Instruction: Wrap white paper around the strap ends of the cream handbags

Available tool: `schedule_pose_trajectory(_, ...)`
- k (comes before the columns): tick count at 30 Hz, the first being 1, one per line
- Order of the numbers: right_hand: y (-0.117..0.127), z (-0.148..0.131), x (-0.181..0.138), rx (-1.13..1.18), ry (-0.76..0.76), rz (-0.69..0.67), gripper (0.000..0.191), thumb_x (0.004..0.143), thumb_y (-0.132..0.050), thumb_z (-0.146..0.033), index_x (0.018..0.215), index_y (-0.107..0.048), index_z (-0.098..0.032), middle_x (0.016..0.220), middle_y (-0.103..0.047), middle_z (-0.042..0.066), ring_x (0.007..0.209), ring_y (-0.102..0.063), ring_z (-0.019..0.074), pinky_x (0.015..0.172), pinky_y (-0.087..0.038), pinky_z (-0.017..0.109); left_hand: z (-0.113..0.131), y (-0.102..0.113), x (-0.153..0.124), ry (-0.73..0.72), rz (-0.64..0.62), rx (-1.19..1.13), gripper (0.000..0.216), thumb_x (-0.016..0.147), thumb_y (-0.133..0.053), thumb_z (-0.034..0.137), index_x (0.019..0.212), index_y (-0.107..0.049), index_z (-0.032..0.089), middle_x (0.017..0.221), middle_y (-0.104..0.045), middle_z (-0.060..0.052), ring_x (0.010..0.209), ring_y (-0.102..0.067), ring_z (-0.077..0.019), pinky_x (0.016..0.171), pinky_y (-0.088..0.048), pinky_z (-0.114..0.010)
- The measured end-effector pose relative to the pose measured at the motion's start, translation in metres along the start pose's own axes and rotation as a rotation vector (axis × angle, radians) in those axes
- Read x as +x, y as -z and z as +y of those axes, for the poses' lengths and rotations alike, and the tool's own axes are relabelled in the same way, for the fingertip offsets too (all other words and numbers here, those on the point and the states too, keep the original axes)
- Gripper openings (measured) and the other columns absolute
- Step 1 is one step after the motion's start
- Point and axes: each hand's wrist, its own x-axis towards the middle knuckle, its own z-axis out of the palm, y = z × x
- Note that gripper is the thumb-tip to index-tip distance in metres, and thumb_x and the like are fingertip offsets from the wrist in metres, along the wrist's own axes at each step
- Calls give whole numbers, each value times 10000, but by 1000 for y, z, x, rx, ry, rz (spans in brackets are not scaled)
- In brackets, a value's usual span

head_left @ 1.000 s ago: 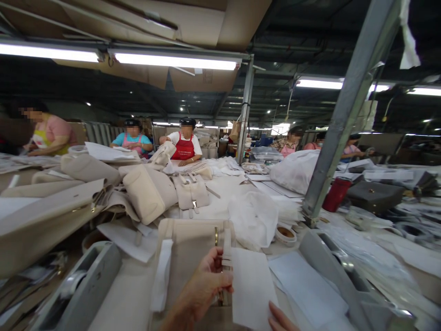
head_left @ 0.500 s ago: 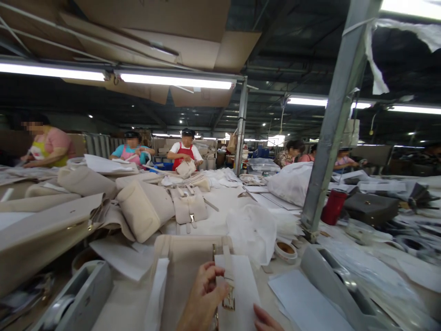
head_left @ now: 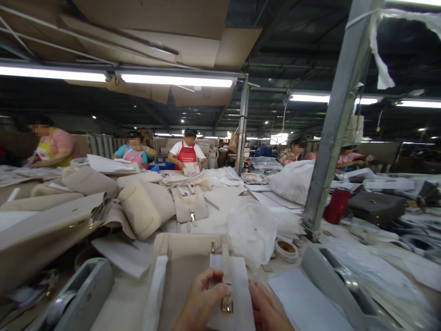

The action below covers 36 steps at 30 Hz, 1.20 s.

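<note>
**Two hands at a bag strap**

Head view: left hand and right hand both pinch the white rectangular paper sheet laid over the narrow beige leather strap with its gold metal buckle. These lie on the flat beige leather handbag, near the bottom edge. A brown-cored tape roll sits right; grey tape dispenser left.
</note>
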Motion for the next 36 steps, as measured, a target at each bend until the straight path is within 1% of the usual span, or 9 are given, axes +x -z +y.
schedule_pose_trajectory(4, -8, -25, 22, -201, -1, -131, 503, 662, -760, -554, 1003, -715, -187, 800, -771, 63, 642, -700, 214, 573, -517, 284, -9, 6, 4, -95, -14, -50, 478, 515, -843, 385, 878, -636, 153, 738, -683, -24, 658, -589, -162, 634, -456, -272)
schedule_pose_trajectory(8, -7, -17, 40, -254, 138, -156, 539, 659, -739, -574, 1029, -715, -182, 884, -769, 90, 820, -705, 285, 656, -545, 342, -12, 5, 4, -191, 42, -138, 1000, 496, -874, 282, 1344, -350, 208, 962, -714, -57, 761, -638, -189, 654, -479, -266)
schedule_pose_trajectory(10, -5, -12, 43, -279, 225, -128, 486, 696, -705, -561, 1005, -720, -186, 929, -764, 92, 913, -690, 303, 721, -548, 364, -13, 3, 5, -173, 35, -156, 1114, 494, -887, 284, 1402, -246, 208, 968, -722, -70, 739, -648, -192, 638, -483, -271)
schedule_pose_trajectory(14, -4, -10, 39, -390, 385, -2, 395, 719, -672, -514, 929, -728, -184, 887, -760, 78, 869, -683, 285, 710, -541, 345, -11, 0, 4, -91, -3, -174, 760, 462, -913, 358, 1097, -553, 144, 854, -738, -87, 744, -673, -228, 686, -508, -315)
schedule_pose_trajectory(17, -9, -9, 34, -453, 418, 72, 364, 753, -631, -481, 946, -716, -183, 873, -757, 67, 857, -677, 266, 714, -535, 319, -5, -3, -1, -36, 3, -170, 610, 472, -905, 360, 969, -644, 122, 839, -743, -92, 816, -680, -261, 757, -510, -343)
schedule_pose_trajectory(22, -16, -1, 27, -335, 309, 37, 338, 731, -666, -488, 904, -695, -200, 835, -752, 50, 830, -672, 260, 710, -529, 322, 5, -7, -9, -13, 85, -87, 502, 525, -859, 313, 951, -685, 115, 822, -740, -71, 774, -659, -220, 728, -495, -311)
schedule_pose_trajectory(29, -9, -7, 20, 181, -94, -197, 451, 656, -731, -602, 788, -717, -170, 702, -732, 75, 665, -682, 252, 595, -531, 348, -7, -4, -1, 10, 168, -86, 588, 444, -873, 400, 923, -684, 117, 826, -729, -81, 725, -639, -216, 696, -490, -317)
schedule_pose_trajectory(33, -9, -1, 19, 203, -70, -189, 335, 608, -853, -388, 799, -670, -183, 657, -710, 22, 568, -642, 181, 551, -508, 290, -3, -9, -4, 1, 172, -44, 563, 456, -860, 388, 910, -695, 97, 758, -709, -65, 681, -602, -189, 635, -459, -282)
schedule_pose_trajectory(36, -12, 14, 22, 185, 55, -117, 327, 638, -836, -410, 729, -602, -201, 586, -653, -28, 508, -583, 132, 505, -470, 238, 5, -15, -8, 1, 177, 8, 445, 510, -829, 337, 864, -706, 96, 705, -684, -37, 656, -569, -163, 615, -431, -258)
